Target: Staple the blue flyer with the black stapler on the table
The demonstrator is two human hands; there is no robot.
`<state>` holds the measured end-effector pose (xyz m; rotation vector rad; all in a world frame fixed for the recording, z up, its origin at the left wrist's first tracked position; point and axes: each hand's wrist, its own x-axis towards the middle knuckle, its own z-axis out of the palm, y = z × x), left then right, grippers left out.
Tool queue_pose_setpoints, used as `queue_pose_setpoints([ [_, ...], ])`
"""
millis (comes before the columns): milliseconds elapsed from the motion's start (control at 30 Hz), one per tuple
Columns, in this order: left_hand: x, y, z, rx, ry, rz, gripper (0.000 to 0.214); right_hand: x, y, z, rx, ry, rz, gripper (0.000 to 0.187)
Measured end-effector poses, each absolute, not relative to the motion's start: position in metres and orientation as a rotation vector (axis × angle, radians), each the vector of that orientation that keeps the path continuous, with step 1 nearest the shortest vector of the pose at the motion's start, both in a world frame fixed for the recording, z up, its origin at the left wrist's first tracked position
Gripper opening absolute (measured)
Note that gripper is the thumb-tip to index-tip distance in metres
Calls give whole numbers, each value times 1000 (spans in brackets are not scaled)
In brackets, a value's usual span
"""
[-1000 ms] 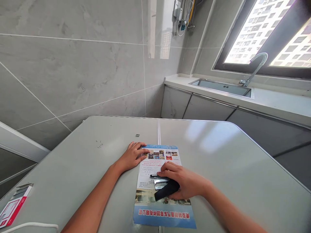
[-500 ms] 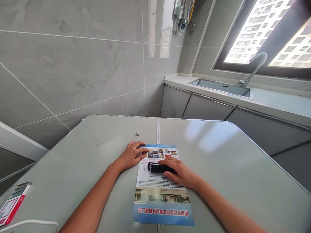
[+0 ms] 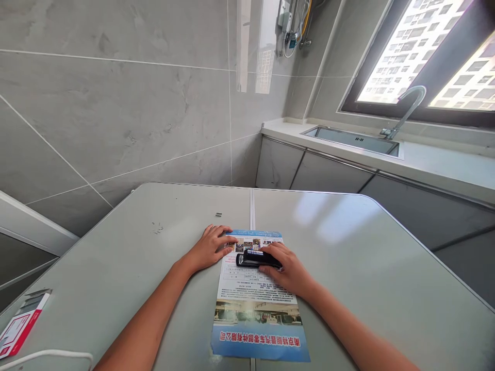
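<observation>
A printed leaflet (image 3: 257, 314), upside down to me, lies on the table across its centre seam. My right hand (image 3: 284, 265) is closed round the rear of a black stapler (image 3: 253, 258), which sits over the upper half of the leaflet. The stapler's nose points left, and its upper arm looks raised off the base at the front. My left hand (image 3: 214, 245) rests with fingers spread at the leaflet's upper left edge, its fingertips on the paper. The palm side of my right hand is hidden.
Two short staple strips (image 3: 218, 215) lie beyond my left hand. Loose staples (image 3: 157, 226) are scattered farther left. A red and white box (image 3: 23, 327) and a white cable (image 3: 54, 353) are at the lower left. A counter with a sink (image 3: 353, 140) stands at the right.
The stapler and my right hand have shifted slightly away from me over the leaflet. The stapler's upper arm now shows apart from its base. My left hand has stayed put.
</observation>
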<state>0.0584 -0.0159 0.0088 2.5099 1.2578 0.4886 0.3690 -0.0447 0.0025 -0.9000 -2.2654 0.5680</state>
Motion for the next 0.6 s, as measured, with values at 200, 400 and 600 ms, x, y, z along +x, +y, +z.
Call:
queue_pose_setpoints([
  [200,58,-16,9,2507,1263,468,30,368,-38,3,-917,-2299,644,32],
  [400,58,-17,10,2507,1255,461,31,388,-33,14,-854,-2139,635,37],
  [600,61,-23,23,2442,1109,608,22,409,-24,12,-788,-2080,629,38],
])
